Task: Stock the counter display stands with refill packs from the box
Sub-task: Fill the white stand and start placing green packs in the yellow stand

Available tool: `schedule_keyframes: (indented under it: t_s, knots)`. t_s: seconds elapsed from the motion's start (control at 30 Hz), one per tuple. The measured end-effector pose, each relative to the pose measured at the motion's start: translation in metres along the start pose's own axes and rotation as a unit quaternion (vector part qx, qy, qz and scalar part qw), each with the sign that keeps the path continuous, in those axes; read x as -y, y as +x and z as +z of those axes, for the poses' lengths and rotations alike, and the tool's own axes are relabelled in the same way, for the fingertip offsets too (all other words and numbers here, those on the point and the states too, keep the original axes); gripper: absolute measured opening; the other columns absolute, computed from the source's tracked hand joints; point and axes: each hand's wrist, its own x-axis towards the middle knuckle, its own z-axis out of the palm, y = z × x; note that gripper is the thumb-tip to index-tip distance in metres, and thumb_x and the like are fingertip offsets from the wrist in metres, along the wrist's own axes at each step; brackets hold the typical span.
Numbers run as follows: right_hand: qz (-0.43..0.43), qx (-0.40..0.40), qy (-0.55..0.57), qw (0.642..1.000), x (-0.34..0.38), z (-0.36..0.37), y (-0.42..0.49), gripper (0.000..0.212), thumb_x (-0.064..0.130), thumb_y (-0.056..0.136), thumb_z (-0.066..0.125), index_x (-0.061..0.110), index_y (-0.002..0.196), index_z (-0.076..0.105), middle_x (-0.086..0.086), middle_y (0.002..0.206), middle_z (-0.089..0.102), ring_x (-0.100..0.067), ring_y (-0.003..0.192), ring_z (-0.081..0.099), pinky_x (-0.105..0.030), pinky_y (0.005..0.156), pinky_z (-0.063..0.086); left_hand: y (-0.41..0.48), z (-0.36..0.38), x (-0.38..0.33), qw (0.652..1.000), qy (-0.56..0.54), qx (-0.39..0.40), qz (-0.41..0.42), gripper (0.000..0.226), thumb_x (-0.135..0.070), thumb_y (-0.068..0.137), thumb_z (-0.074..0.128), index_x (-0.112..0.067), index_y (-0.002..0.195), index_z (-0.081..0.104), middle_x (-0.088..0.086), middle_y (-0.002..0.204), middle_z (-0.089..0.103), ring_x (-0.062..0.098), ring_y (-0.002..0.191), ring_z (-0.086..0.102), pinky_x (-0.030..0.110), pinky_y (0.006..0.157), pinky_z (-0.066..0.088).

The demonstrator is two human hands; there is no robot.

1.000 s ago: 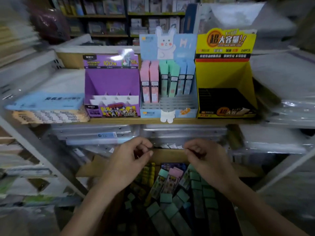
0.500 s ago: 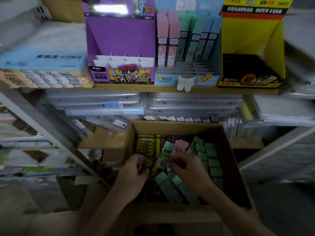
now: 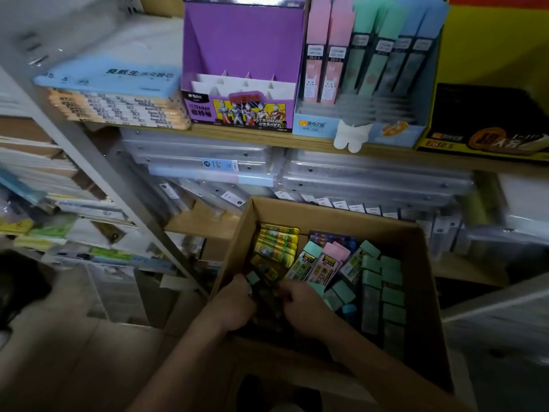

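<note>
We record that since half a second ago the view has tipped down and closer, so the box [image 3: 326,217] fills more of the frame and the stand headers are cut off at the top. The hands, then apart on separate packs, now meet at the box's near left corner.

The left hand [image 3: 234,306] has its fingers curled round a dark pack [image 3: 264,289] with a teal cap. The right hand [image 3: 306,304] curls its fingers onto the same pack from the other side. The light is dim and we cannot tell whether this is one pack or several together.

Beyond the hands, yellow packs [image 3: 277,243] lie stacked against the box's far left. A pink pack [image 3: 328,264] leans between teal-capped ones at the middle. Teal packs [image 3: 389,289] lie in rows along the right side.

Behind the box, clear plastic cases [image 3: 202,156] are stacked under a wooden shelf [image 3: 267,139]. On that shelf stand three display stands side by side:
- The purple stand [image 3: 243,55] shows white dividers.
- The blue stand [image 3: 315,127] holds pink, teal and blue packs upright in its back rows.
- The yellow stand [image 3: 490,40] shows a dark tray.
</note>
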Motion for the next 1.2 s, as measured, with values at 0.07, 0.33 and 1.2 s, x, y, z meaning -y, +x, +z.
schedule_keyframes:
  t_s: [0.07, 0.33, 1.2]
  knots:
    - [0.018, 0.019, 0.000, 1.000, -0.003, -0.002, 0.003, 0.031, 0.005, 0.089, 0.059, 0.015, 0.117, 0.065, -0.002, 0.107, 0.066, -0.008, 0.081, 0.059, -0.013, 0.055, 0.046, 0.002, -0.001, -0.002, 1.000, -0.001, 0.014, -0.008, 0.035, -0.016, 0.096, 0.055, -0.015, 0.129, 0.044, -0.001, 0.106, 0.055, 0.016, 0.097, 0.052, 0.029, 0.075, 0.041]
    - [0.039, 0.037, -0.015, 0.998, -0.002, 0.006, 0.010, 0.020, 0.011, 0.091, 0.057, 0.012, 0.110, 0.060, -0.011, 0.107, 0.065, -0.024, 0.093, 0.066, -0.044, 0.082, 0.058, 0.002, 0.000, -0.006, 0.998, -0.060, 0.028, -0.011, 0.029, -0.007, 0.093, 0.061, -0.015, 0.119, 0.052, -0.005, 0.097, 0.056, 0.006, 0.084, 0.054, 0.017, 0.056, 0.042]
    - [0.016, 0.050, 0.092, 0.994, -0.011, 0.012, 0.009, 0.014, -0.002, 0.087, 0.066, 0.010, 0.095, 0.067, -0.015, 0.099, 0.071, -0.022, 0.089, 0.069, -0.019, 0.064, 0.051, 0.007, 0.011, -0.006, 0.979, -0.200, 0.032, -0.029, 0.016, -0.006, 0.089, 0.070, -0.008, 0.105, 0.073, 0.011, 0.093, 0.074, 0.019, 0.081, 0.071, 0.026, 0.068, 0.055]
